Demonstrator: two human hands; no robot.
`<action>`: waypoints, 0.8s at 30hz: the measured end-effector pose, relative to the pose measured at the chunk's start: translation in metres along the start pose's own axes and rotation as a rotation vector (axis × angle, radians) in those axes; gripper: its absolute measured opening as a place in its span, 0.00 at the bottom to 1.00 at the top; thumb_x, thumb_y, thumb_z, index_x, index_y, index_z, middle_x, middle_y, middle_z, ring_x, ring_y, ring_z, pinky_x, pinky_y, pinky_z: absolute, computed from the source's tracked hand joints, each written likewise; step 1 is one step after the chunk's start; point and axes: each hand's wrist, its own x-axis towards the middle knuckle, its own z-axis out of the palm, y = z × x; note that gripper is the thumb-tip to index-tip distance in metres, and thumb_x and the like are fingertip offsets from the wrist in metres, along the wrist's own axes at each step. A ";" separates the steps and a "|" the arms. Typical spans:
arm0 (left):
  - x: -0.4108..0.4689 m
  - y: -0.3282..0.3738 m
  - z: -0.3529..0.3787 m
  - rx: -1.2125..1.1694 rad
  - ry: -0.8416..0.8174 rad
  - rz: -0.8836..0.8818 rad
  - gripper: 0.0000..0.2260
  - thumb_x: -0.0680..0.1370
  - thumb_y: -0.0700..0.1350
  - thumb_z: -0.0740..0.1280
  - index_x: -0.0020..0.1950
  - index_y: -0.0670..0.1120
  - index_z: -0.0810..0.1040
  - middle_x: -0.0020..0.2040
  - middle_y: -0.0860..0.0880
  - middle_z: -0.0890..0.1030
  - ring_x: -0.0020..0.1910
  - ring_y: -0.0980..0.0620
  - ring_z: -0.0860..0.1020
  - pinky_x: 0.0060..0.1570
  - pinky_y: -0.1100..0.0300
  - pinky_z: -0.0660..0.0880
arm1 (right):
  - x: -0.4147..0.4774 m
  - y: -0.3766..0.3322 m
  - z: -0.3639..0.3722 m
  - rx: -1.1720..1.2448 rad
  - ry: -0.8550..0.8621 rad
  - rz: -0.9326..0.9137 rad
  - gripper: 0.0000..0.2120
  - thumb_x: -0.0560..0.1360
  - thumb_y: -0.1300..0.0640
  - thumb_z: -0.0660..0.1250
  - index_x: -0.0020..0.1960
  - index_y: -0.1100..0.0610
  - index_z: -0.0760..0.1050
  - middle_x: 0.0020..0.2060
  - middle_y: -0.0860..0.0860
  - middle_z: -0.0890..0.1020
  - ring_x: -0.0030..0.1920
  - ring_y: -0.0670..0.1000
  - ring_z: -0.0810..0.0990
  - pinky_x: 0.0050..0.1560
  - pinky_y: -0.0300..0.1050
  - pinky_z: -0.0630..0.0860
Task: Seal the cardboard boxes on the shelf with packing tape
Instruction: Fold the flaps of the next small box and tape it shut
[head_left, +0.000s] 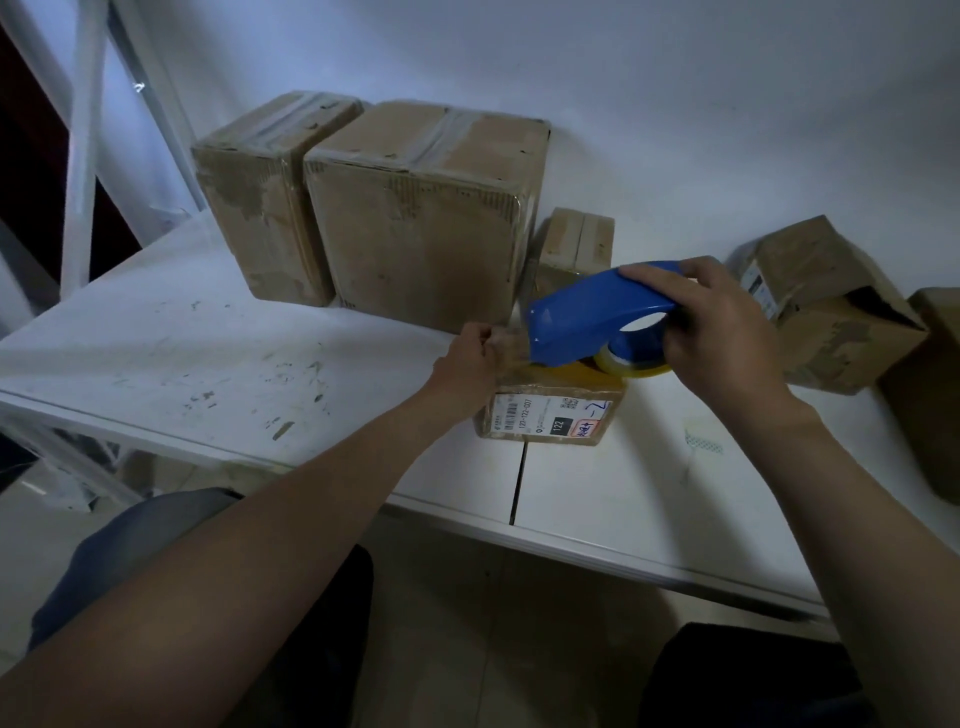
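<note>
One box (550, 411), top hidden by dispenser (587, 318)

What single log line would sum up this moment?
step: taping small labelled box | right hand: grips blue tape dispenser above box | left hand: pinches tape end beside dispenser

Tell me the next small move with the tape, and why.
Probably press the tape end down onto the small labelled box. The left hand pinches it at the box's left edge, and the right hand grips the blue dispenser just above the top.
</note>
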 end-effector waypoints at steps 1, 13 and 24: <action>0.001 -0.001 0.000 0.025 -0.004 -0.003 0.13 0.85 0.54 0.51 0.65 0.51 0.67 0.59 0.44 0.78 0.59 0.41 0.76 0.61 0.42 0.74 | -0.001 0.009 -0.004 -0.006 0.004 0.021 0.34 0.72 0.72 0.64 0.70 0.44 0.74 0.62 0.56 0.76 0.56 0.60 0.76 0.48 0.50 0.76; 0.005 -0.001 -0.004 0.138 0.034 0.039 0.15 0.86 0.52 0.53 0.67 0.48 0.69 0.58 0.45 0.77 0.55 0.46 0.75 0.50 0.54 0.70 | -0.036 0.054 -0.005 0.036 0.048 0.099 0.35 0.69 0.76 0.64 0.69 0.48 0.76 0.59 0.59 0.74 0.55 0.59 0.74 0.53 0.47 0.72; 0.015 -0.030 -0.062 0.299 0.088 0.079 0.16 0.85 0.51 0.53 0.69 0.48 0.72 0.63 0.42 0.72 0.58 0.45 0.73 0.55 0.54 0.71 | -0.031 0.010 0.019 0.118 0.027 0.044 0.35 0.70 0.74 0.67 0.72 0.48 0.74 0.55 0.54 0.69 0.49 0.45 0.65 0.50 0.37 0.66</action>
